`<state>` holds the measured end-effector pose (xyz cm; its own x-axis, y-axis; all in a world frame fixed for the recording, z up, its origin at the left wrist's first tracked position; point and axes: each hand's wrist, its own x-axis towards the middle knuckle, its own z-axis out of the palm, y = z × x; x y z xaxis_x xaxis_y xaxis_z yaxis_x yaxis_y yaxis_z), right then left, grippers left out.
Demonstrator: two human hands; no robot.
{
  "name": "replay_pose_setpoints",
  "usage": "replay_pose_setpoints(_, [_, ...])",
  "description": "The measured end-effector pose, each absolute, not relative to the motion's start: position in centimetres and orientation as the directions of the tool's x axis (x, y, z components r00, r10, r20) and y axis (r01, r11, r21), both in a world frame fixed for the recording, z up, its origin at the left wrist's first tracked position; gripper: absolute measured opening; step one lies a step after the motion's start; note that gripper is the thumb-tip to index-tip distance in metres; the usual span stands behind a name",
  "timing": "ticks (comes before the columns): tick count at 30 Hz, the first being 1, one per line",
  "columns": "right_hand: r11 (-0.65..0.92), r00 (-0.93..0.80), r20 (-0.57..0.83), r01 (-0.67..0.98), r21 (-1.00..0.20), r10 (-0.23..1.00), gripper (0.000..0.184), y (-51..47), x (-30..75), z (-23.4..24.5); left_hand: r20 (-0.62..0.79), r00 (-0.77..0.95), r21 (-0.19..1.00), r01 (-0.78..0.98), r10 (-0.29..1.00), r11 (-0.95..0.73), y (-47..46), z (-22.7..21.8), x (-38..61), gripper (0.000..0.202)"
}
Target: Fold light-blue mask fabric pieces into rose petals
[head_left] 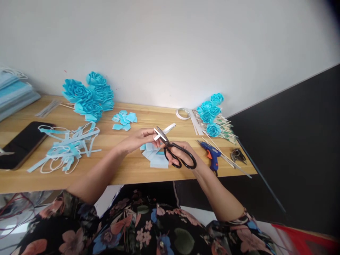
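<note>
My right hand [180, 150] grips a pair of black-handled scissors [189, 154], its fingers through the loops. The scissor blades point up and left, across a narrow white strip [170, 128]. Between the thumb and fingers of my left hand [142, 138] the strip is pinched near the blades. Whether the blades have cut into it I cannot tell. Below both hands lie light blue fabric pieces [159, 162] on the wooden table, partly covered by my right hand and the scissors. A small pile of cut blue petals [124, 120] rests beyond my left hand.
Blue fabric flowers stand at the back left [91, 94] and right [212, 113]. Left are tangled scraps [66, 145], a phone [25, 143] and stacked masks [16, 94]. Right lie a glue gun [211, 154], sticks [221, 152] and a tape roll [183, 113]. A wall rises behind.
</note>
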<state>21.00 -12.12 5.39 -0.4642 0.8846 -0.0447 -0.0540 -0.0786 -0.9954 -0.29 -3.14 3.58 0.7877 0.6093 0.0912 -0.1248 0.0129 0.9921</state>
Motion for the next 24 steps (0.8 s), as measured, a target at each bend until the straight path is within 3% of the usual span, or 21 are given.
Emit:
replay_pose_setpoints(8, [-0.111,-0.414,-0.106,0.011,-0.994,0.904,0.052,-12.6,20.4,5.7,0.098,0.733,0.993,-0.121,0.673,-0.012,-2.8,2.7,-0.4,0.037])
replay_pose_setpoints(14, [-0.145,-0.520,-0.198,0.140,-0.979,0.831,0.055,-13.4,19.4,4.9,0.067,0.625,0.981,-0.184,0.778,0.064,-2.6,1.8,0.1,0.034])
replay_pose_setpoints(19, [-0.078,-0.550,-0.110,0.081,-0.994,0.828,0.067,-13.7,20.4,4.9,0.083,0.632,0.950,-0.284,0.770,0.131,-2.8,2.4,0.3,0.037])
replay_pose_setpoints(24, [-0.077,-0.483,-0.107,0.082,-0.994,0.869,0.066,-13.6,21.5,5.4,0.108,0.660,0.932,-0.327,0.744,0.155,-3.1,2.5,0.4,0.045])
